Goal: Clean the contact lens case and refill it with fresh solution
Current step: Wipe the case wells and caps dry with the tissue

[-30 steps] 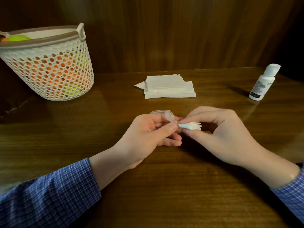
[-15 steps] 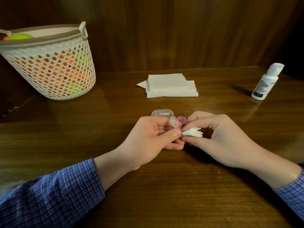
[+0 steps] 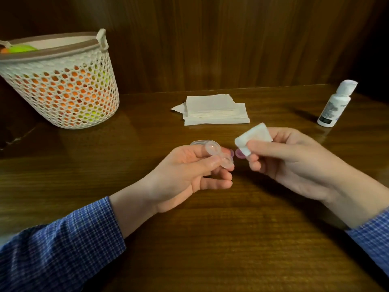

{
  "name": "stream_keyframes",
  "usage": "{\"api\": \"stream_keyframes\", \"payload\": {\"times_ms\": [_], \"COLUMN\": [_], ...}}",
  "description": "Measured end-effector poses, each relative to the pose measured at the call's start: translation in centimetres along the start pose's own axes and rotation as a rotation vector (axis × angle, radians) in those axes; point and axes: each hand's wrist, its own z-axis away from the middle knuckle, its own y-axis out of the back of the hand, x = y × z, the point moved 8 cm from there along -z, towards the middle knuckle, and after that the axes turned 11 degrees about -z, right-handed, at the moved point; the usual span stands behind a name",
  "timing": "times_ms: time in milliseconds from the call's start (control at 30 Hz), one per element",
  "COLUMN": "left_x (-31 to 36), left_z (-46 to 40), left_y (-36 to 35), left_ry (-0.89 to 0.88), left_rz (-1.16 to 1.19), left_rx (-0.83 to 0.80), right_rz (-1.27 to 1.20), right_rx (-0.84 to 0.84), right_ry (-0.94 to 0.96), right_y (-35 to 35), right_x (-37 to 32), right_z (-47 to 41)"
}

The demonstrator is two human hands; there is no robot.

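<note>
Glossy, smooth wooden table [image 3: 210, 239] under both hands. Clear, shiny plastic case [image 3: 219, 154] in left hand [image 3: 185, 175]; soft matt tissue [image 3: 252, 138] in right hand [image 3: 294, 161]. Beyond them: matt paper napkins [image 3: 214, 110], smooth white plastic bottle [image 3: 334, 104], perforated plastic basket [image 3: 63, 85].

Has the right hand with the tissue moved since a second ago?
Yes. The right hand, holding the folded tissue, has pulled right, away from the lens case, toward the bottle; a gap now separates the hands.
</note>
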Motion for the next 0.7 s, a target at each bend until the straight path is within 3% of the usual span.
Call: {"api": "stream_keyframes", "payload": {"times_ms": [67, 167, 233, 500, 700], "left_x": [-0.3, -0.5, -0.6, -1.4, -1.4], "left_z": [0.0, 0.0, 0.1, 0.6, 0.6], "left_y": [-0.1, -0.7, -1.0, -1.3, -1.4], "left_ry": [0.032, 0.084, 0.122, 0.322, 0.277], "left_rz": [0.042, 0.078, 0.114, 0.205, 0.097], "left_rx": [-0.028, -0.088, -0.140, -0.254, -0.184], "right_rz": [0.211, 0.865, 1.018, 1.128, 1.110], "right_rx": [0.050, 0.034, -0.041, -0.198, -0.226], "right_ry": [0.174, 0.596, 0.689, 0.686, 0.509], "right_y": [0.3, -2.0, -3.0, -3.6, -3.2], "right_x": [-1.1, -2.9, -2.3, -0.8, 0.1], "right_z": [0.1, 1.6, 1.9, 1.7, 1.0]}}
